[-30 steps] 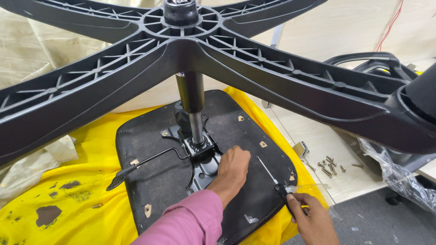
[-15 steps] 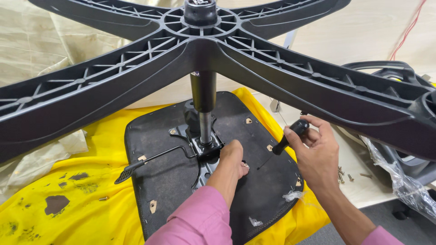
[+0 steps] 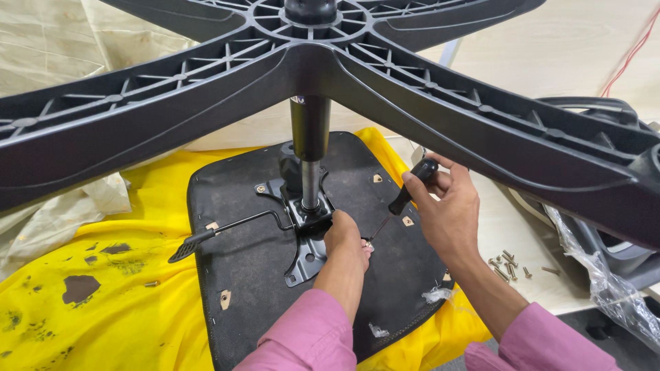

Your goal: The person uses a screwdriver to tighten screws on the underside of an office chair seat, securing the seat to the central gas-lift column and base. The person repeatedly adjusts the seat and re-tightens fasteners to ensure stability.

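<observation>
While the left hand [image 3: 347, 240] pinches a screw at the plate [image 3: 309, 251] on the upturned seat [image 3: 240, 275], the right hand [image 3: 443, 206] grips a screwdriver [image 3: 405, 192], tip at the screw: likely fastening the plate. Next calls for seating the tip squarely. The screw head is hidden under fingers; the base [image 3: 206, 103] blocks much of the view.

One chair base [image 3: 206, 103], one seat underside [image 3: 254, 268], one screwdriver [image 3: 411, 187], two hands, several loose screws [image 3: 507, 264]

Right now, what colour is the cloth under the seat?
Yellow cloth, with dark stains; the head view shows it.
</observation>
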